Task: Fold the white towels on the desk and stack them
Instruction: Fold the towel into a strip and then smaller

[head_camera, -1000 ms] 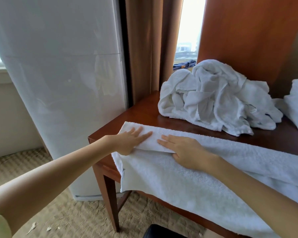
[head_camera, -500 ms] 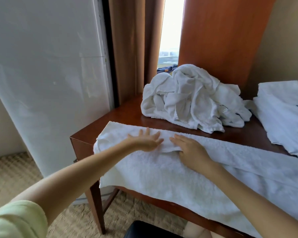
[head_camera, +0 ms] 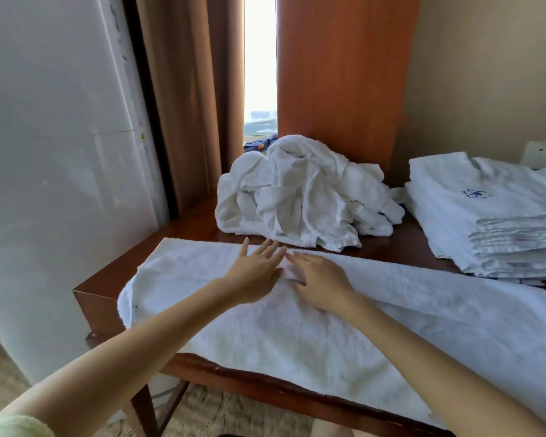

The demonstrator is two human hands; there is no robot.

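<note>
A white towel lies spread across the lower centre of the frame, its near edge hanging over the bench. The left hand and right hand rest flat on it at mid-frame, almost touching, fingers straight (gripping nothing). Behind them sits a crumpled towel pile; at the right, a folded stack.

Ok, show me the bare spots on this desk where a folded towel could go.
Bare wood shows at the desk's back-left corner, between the crumpled pile, the spread towel's far edge and the desk's left edge. Only a thin strip separates the spread towel from the folded stack. Front and right are crowded.
</note>
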